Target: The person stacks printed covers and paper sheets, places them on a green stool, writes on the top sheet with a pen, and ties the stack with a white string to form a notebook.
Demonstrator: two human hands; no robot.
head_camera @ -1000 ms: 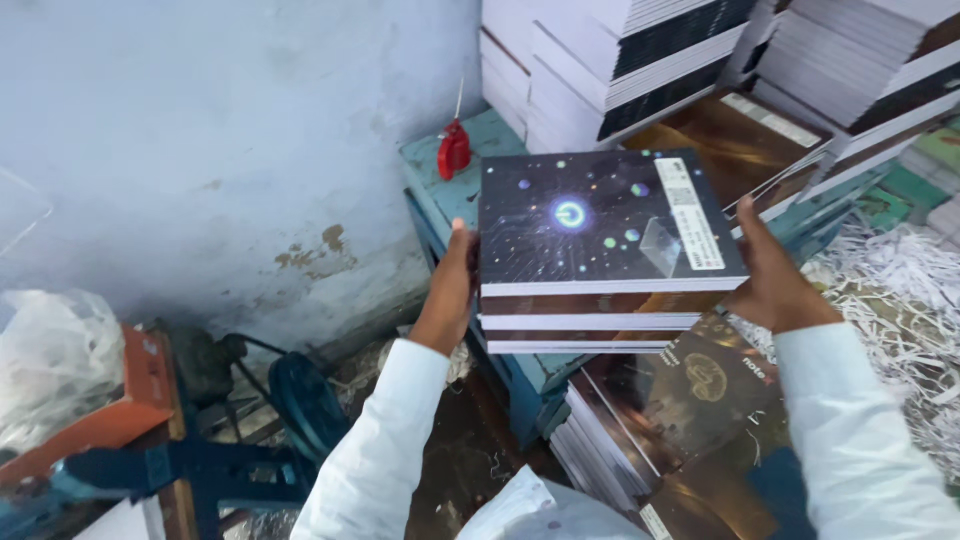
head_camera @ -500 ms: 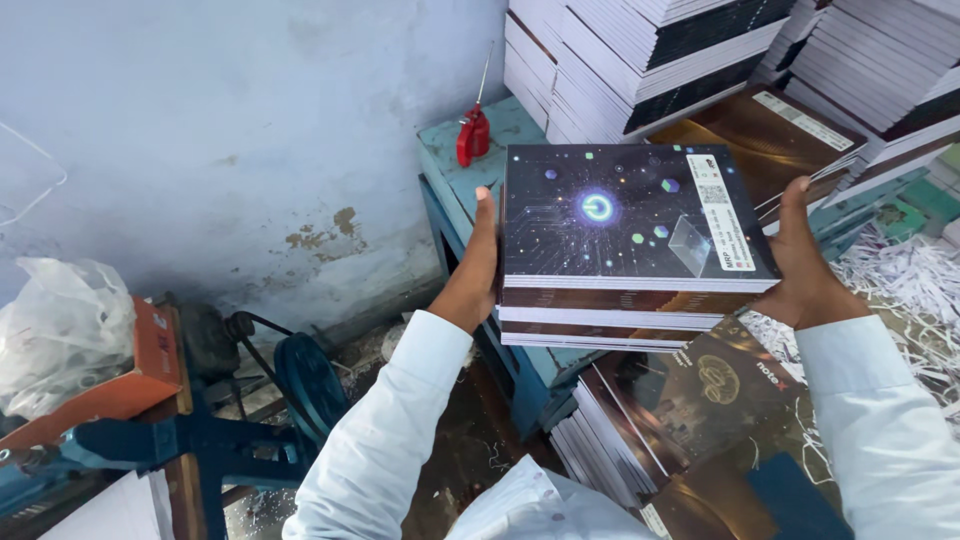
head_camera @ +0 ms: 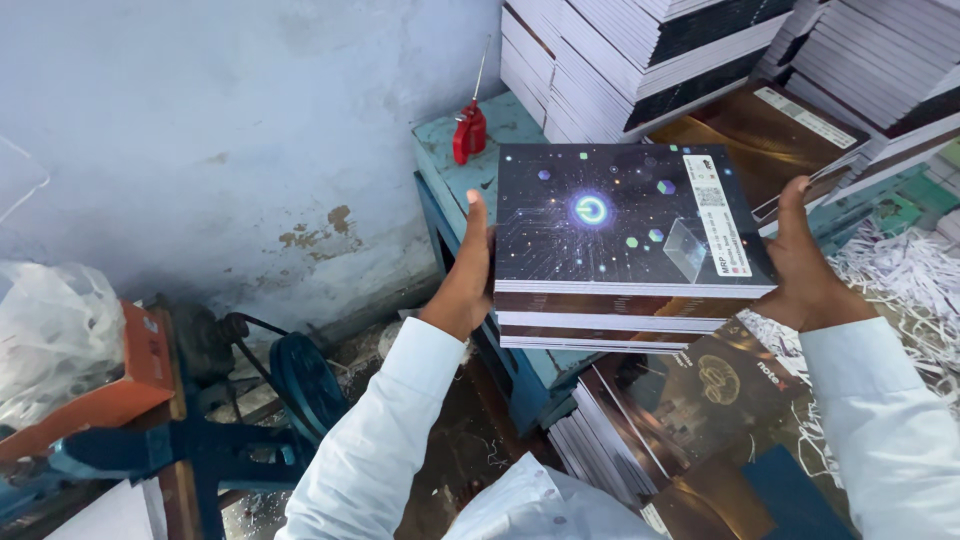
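Both hands carry a small stack of notebooks (head_camera: 625,250) between them, held level in the air at chest height. The left hand (head_camera: 465,285) presses flat against the stack's left edge with its thumb laid up along the top cover; the right hand (head_camera: 805,275) mirrors it on the right edge, thumb up beside the white label strip. Each grip is closed on the stack by squeezing inward from the sides, which seems to be what keeps the loose notebooks squared and stops the lower ones slipping out. The top cover is dark, with a glowing ring and small coloured shapes.

Directly below the grip stands a worn teal bench (head_camera: 450,170), and a red oil can (head_camera: 468,130) with a long thin spout sits on it just beyond the left hand. Past the stack, tall piles of notebooks (head_camera: 640,60) rise against the wall, with brown-covered ones (head_camera: 760,135) lying beside the right hand. More brown covers (head_camera: 690,400) lean lower down. White paper shreds (head_camera: 900,280) litter the area right of the right hand. To the left of the left hand are a stained pale blue wall (head_camera: 220,130), a blue machine wheel (head_camera: 300,385) and a clear plastic bag (head_camera: 50,340).
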